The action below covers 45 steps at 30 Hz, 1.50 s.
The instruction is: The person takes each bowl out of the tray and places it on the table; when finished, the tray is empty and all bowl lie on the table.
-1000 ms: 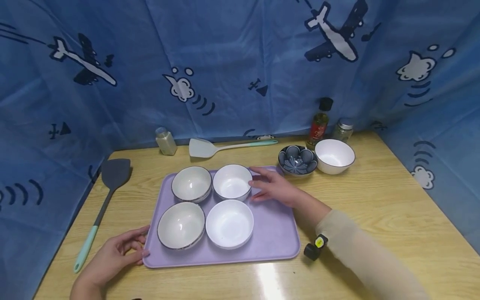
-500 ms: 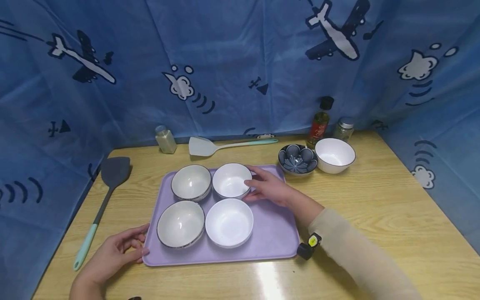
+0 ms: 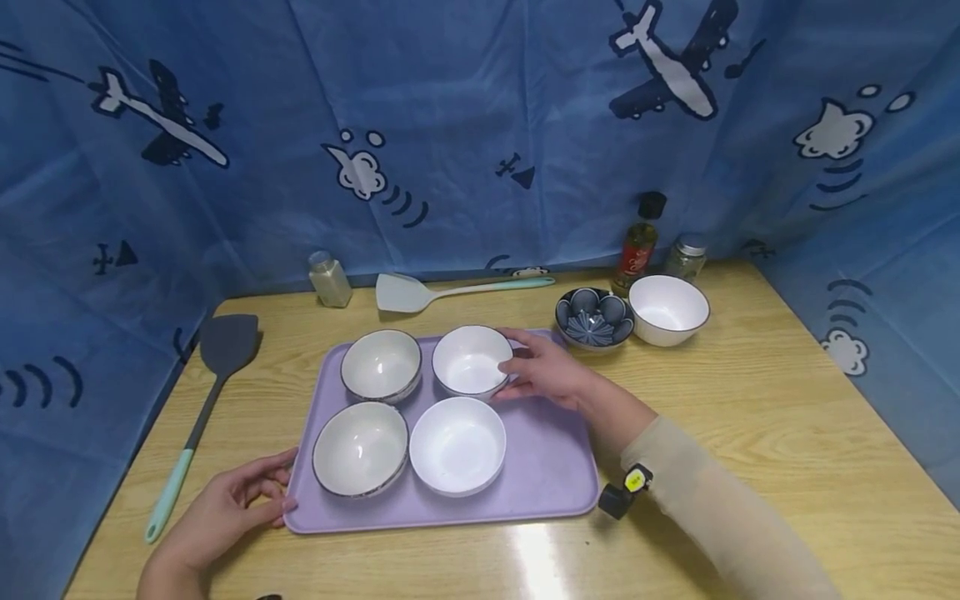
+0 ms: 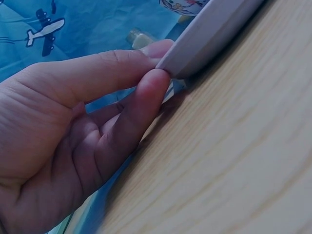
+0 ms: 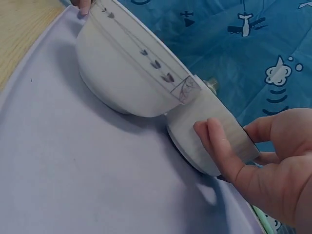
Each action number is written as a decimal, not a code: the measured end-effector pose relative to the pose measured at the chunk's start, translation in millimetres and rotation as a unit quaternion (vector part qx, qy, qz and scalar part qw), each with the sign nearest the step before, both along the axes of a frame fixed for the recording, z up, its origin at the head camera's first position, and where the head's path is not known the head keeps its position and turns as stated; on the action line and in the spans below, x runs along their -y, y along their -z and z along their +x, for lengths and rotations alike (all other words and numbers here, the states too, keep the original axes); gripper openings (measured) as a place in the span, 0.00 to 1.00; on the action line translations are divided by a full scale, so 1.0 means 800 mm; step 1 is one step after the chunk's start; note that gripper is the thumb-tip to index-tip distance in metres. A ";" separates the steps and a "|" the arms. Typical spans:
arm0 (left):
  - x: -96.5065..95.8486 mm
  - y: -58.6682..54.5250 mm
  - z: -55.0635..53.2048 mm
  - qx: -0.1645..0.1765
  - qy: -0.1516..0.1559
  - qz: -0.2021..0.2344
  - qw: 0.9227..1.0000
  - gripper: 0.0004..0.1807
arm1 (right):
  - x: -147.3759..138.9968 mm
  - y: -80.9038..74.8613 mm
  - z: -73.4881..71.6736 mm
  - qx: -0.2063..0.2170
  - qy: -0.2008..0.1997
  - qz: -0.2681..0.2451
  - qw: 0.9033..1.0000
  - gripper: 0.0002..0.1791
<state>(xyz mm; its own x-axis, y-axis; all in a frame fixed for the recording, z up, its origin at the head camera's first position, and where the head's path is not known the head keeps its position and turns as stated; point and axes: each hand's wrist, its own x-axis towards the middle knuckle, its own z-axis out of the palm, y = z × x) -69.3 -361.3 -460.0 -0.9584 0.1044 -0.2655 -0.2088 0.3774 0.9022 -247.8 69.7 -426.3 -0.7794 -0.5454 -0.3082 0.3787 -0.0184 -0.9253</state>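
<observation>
A lilac tray (image 3: pixel 547 471) carries two rows of bowls. My left hand (image 3: pixel 225 508) pinches the tray's left edge near its front corner, with the thumb (image 4: pixel 153 87) against the rim. At the back of the tray, my right hand (image 3: pixel 551 371) grips a white dark-rimmed bowl (image 3: pixel 468 354) by its right side, fingers spread on its outer wall (image 5: pixel 192 114) and rim. In front of it stands a plain white bowl (image 3: pixel 457 446), its leaf pattern showing in the right wrist view. Two cream bowls, one at the back (image 3: pixel 382 364) and one in front (image 3: pixel 360 450), fill the left side.
Behind the tray's right end stand a dark patterned bowl (image 3: pixel 592 321) and another white bowl (image 3: pixel 667 310). A sauce bottle (image 3: pixel 636 250), a lidded jar (image 3: pixel 686 257), a shaker (image 3: pixel 330 279) and a pale spatula (image 3: pixel 405 293) line the back. A dark spatula (image 3: pixel 228 346) lies left.
My right hand moved left onto the back white bowl, then shifted it slightly right, widening the gap to the cream bowl beside it. My left hand stays at the tray edge.
</observation>
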 end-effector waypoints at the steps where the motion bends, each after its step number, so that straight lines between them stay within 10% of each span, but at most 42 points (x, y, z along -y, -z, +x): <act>1: 0.000 0.000 0.000 0.000 -0.001 -0.001 1.000 0.40 | -0.001 -0.001 0.000 -0.001 0.000 -0.003 1.000 0.40; 25: -0.002 0.002 -0.001 -0.006 -0.001 -0.007 1.000 0.39 | -0.111 -0.058 0.040 -0.069 -0.011 0.033 0.997 0.40; 45: 0.002 0.002 0.002 -0.036 0.018 0.012 0.999 0.37 | -0.223 -0.043 0.063 -0.095 -0.007 0.095 0.991 0.40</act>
